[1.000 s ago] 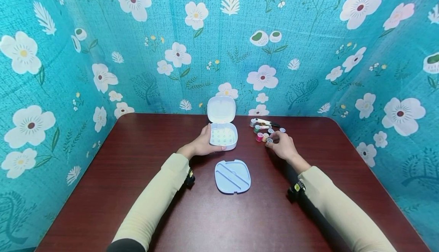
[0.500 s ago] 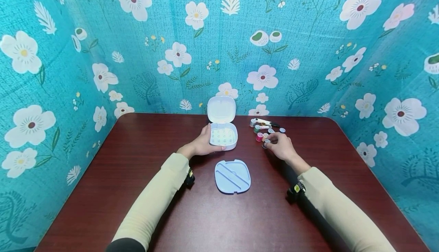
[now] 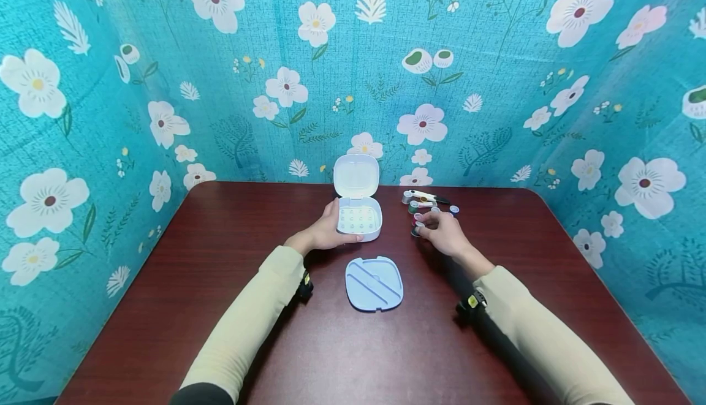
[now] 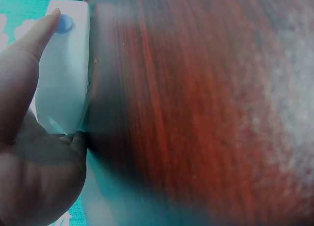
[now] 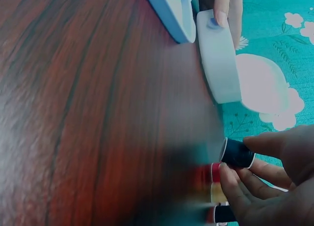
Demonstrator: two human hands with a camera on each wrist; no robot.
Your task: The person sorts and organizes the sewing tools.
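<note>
While left hand grips box, right hand pinches dark spool.

teal cloth printed with white flowers hangs from 9 o'clock round through 12 to 3. in front is a dark red-brown table, rounded far corners at 11 and 1, pale sheen toward 6.
</note>
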